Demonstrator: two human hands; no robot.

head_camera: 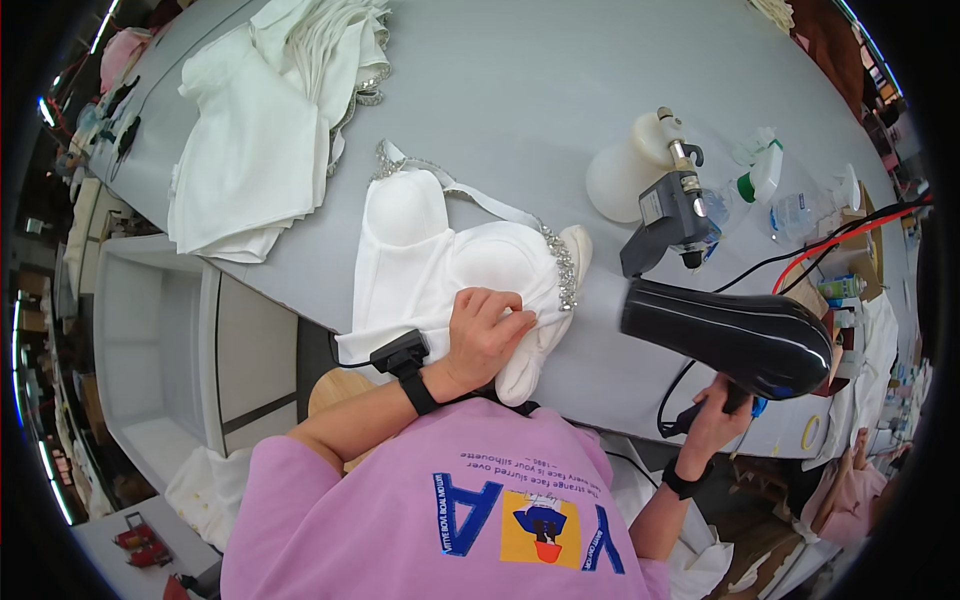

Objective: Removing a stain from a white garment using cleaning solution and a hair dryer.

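Observation:
A white bustier-style garment (405, 262) with moulded cups and a silver beaded trim (561, 270) lies on the grey table (465, 67). My left hand (487, 334) pinches the white fabric below the right-hand cup between thumb and fingers. At the right, my right hand (720, 420) grips the handle of a black hair dryer (720, 334), whose nozzle points left towards the garment, apart from it. A rolled or padded white cloth piece (523, 371) sticks out from beneath the garment, beside my left hand. Both wrists wear black bands.
Folded white garments (247, 150) with beaded edges are piled at the back left. A spray gun (667, 202) with a white cup, spray bottles (761, 176) and black and red cords stand or run at the right. A pale open bin (157, 337) is left of the table; a person (847, 499) is at lower right.

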